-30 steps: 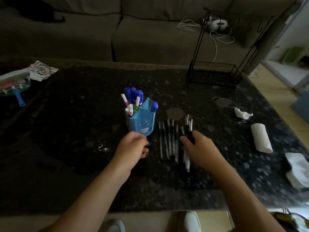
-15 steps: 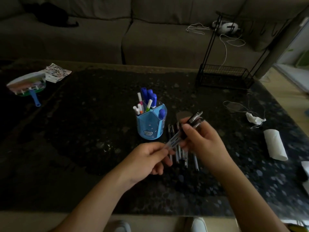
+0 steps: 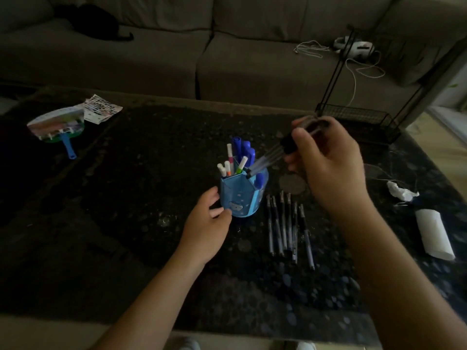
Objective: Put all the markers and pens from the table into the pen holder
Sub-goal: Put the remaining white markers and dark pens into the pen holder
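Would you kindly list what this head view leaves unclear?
- Bundle of clear-barrelled pens in the right hand: motion blur hides their count.
- Blue plastic pen holder: its walls hide the lower marker barrels; its compartments are dim.
- Left hand beside the holder: contact unclear.
- Black shape on the sofa: too dark.

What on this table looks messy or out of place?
A crumpled tissue with loose thread lies near the table's right edge, beside a paper roll on its side. Otherwise nothing is spilled or broken.
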